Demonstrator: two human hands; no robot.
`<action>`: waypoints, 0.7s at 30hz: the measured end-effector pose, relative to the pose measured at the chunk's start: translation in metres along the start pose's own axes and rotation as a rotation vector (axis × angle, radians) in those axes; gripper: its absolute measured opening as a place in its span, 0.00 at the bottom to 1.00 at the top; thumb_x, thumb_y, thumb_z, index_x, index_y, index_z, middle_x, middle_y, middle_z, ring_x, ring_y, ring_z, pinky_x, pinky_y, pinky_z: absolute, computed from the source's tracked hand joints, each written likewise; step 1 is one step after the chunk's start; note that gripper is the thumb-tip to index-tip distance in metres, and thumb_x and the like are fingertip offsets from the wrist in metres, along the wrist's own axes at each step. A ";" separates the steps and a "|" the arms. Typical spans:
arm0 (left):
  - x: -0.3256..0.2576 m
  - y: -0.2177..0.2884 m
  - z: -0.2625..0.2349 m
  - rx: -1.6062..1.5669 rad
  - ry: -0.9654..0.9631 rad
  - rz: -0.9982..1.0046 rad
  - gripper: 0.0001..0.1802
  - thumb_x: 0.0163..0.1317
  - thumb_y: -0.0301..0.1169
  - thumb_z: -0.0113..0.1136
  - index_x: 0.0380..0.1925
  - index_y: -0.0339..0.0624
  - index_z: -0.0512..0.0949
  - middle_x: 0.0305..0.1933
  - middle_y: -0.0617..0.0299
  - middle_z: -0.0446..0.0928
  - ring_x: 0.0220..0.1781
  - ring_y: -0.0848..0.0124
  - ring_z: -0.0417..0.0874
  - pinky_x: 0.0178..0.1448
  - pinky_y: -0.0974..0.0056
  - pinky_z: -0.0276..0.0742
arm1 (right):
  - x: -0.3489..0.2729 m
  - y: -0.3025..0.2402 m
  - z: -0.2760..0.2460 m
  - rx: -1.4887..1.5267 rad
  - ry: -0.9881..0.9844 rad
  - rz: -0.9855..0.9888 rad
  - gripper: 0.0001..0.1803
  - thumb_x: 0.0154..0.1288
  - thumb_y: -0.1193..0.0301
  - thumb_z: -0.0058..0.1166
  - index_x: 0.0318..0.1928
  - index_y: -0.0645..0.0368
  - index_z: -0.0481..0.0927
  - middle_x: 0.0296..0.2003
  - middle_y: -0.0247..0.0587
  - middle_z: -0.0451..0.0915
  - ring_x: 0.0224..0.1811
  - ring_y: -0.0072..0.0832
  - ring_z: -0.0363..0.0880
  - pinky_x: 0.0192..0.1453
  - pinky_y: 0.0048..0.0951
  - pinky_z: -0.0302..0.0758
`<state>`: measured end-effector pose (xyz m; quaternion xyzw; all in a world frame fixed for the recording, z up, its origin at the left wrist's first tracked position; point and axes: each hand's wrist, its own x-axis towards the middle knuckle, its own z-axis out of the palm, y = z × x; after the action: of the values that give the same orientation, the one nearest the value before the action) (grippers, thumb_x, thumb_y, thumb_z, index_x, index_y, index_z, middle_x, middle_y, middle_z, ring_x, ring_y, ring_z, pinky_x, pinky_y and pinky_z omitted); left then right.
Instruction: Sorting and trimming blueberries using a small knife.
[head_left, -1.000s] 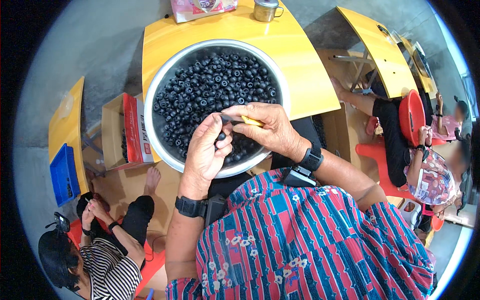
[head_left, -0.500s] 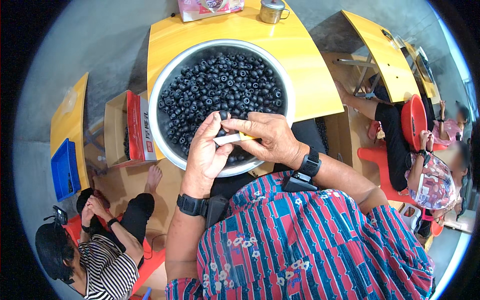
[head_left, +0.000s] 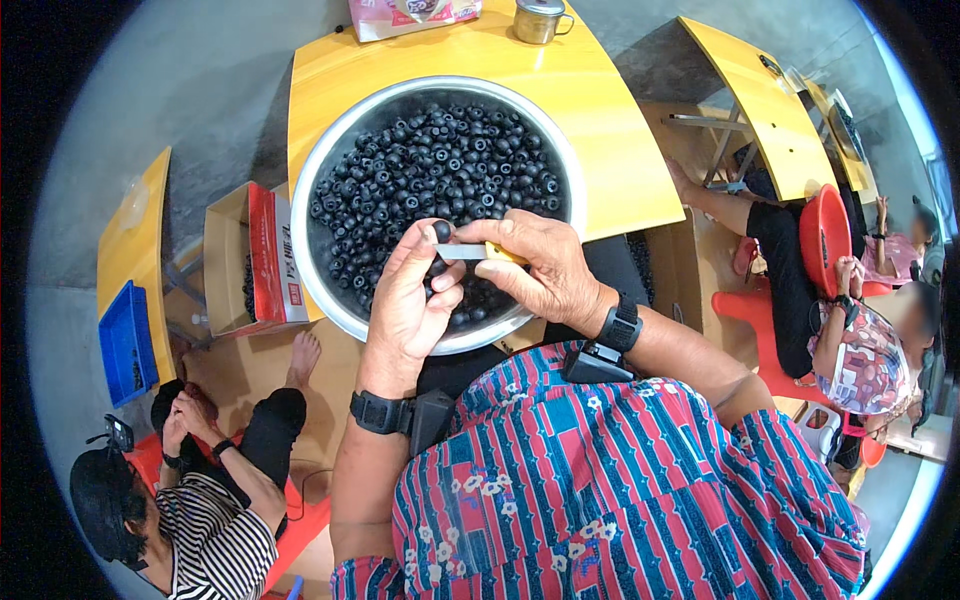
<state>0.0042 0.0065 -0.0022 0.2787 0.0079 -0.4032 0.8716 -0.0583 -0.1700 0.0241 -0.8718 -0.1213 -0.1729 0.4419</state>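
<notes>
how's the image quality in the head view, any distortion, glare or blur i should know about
Head view: strong fisheye, so the yellow table edges bow and a black rim rings the frame. Soft daylight, no hard shadows. Mild sheen on the metal bowl wall and on the dark round fruits. The left hand and right hand are sharp. One face at the right edge is blurred.

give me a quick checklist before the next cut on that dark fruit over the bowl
1. Fruit gripped: the left hand pinches one dark round fruit at its fingertips: ok.
2. Tool in hand: the right hand holds a small blade with a yellow handle: ok.
3. Blade clear of the left fingers: cannot tell, they sit very close.
4. Catch below: both hands are over the metal bowl: ok.
5. Bowl seated: its near rim overhangs the yellow table: not ok.
</notes>
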 end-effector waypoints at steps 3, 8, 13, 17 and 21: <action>-0.001 -0.002 0.001 0.043 0.003 -0.001 0.09 0.70 0.34 0.51 0.46 0.45 0.72 0.34 0.65 0.70 0.26 0.83 0.66 0.22 0.82 0.61 | -0.001 0.002 0.005 -0.019 0.053 -0.020 0.12 0.59 0.64 0.60 0.41 0.54 0.81 0.27 0.41 0.77 0.31 0.39 0.78 0.36 0.36 0.76; -0.002 -0.002 0.004 0.048 -0.043 0.020 0.09 0.70 0.34 0.52 0.45 0.44 0.72 0.33 0.66 0.70 0.25 0.82 0.66 0.23 0.81 0.61 | -0.001 0.001 0.007 -0.078 0.069 -0.001 0.11 0.57 0.64 0.61 0.37 0.55 0.81 0.26 0.41 0.76 0.29 0.38 0.78 0.34 0.36 0.75; -0.003 -0.002 0.005 0.048 -0.053 0.019 0.09 0.70 0.34 0.52 0.45 0.43 0.72 0.32 0.66 0.70 0.26 0.82 0.66 0.23 0.81 0.61 | -0.001 0.000 0.006 -0.078 0.061 0.030 0.11 0.56 0.65 0.61 0.37 0.56 0.81 0.26 0.41 0.76 0.29 0.38 0.78 0.34 0.37 0.75; -0.003 -0.002 0.005 0.051 -0.040 0.025 0.10 0.70 0.35 0.50 0.46 0.42 0.71 0.32 0.66 0.69 0.25 0.83 0.66 0.22 0.82 0.62 | 0.000 0.001 0.007 -0.068 0.084 0.002 0.11 0.57 0.65 0.60 0.38 0.56 0.81 0.26 0.41 0.76 0.29 0.38 0.78 0.34 0.37 0.75; -0.003 -0.001 0.004 0.045 -0.049 0.023 0.10 0.71 0.35 0.50 0.46 0.42 0.71 0.32 0.65 0.69 0.25 0.83 0.66 0.22 0.82 0.62 | 0.001 0.000 0.006 -0.074 0.073 0.009 0.11 0.57 0.66 0.60 0.38 0.57 0.81 0.26 0.41 0.76 0.30 0.38 0.78 0.34 0.36 0.76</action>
<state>0.0007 0.0058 0.0018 0.2883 -0.0256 -0.4001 0.8696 -0.0565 -0.1648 0.0208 -0.8813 -0.0948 -0.2069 0.4140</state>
